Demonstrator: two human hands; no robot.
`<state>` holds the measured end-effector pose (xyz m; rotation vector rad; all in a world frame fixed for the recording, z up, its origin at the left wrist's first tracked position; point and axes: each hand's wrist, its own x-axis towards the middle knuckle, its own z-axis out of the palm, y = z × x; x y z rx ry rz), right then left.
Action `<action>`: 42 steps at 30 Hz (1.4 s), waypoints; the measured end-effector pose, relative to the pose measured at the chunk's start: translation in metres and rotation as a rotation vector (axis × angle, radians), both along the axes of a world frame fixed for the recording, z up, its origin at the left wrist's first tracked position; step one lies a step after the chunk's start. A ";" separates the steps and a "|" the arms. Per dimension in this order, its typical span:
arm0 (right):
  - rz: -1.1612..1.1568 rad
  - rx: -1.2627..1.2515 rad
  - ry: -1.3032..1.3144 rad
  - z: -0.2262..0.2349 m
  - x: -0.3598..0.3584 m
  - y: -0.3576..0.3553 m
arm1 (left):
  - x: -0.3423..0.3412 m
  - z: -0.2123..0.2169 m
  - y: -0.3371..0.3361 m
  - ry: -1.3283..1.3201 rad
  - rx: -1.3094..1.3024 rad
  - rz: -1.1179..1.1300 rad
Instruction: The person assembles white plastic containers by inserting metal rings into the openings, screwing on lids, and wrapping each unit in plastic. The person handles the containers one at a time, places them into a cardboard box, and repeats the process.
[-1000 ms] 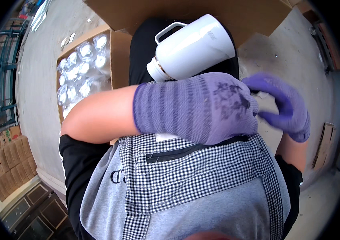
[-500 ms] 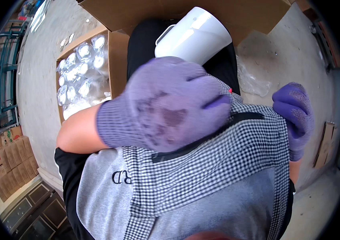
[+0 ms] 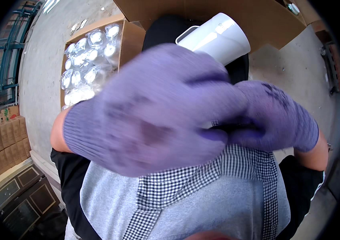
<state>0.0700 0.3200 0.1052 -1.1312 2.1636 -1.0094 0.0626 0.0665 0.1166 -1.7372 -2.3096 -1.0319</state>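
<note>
Gloved hands meet before your apron

Your left hand (image 3: 158, 112), blurred in its purple glove, reaches across your chest to your right hand (image 3: 274, 116), whose fingers curl inward. Whether either grips anything, I cannot tell. Your checked apron (image 3: 242, 162) rises just below them. Beyond your left hand, which partly hides it, the white jug (image 3: 218, 40) lies tilted on your lap, handle toward the upper left. Left of your legs, an open box (image 3: 132, 42) holds plastic-wrapped white pieces (image 3: 92, 54); a larger carton (image 3: 226, 16) stands ahead.
</note>
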 end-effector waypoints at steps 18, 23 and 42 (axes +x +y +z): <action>-0.337 0.004 0.227 0.005 0.007 -0.004 | 0.042 -0.016 0.055 0.026 -0.700 0.584; -0.378 -0.103 0.178 -0.014 0.016 0.008 | 0.022 -0.036 0.050 -0.043 -0.533 0.159; 0.424 -0.320 0.091 0.007 -0.013 -0.069 | 0.039 -0.035 -0.073 -0.769 0.258 0.407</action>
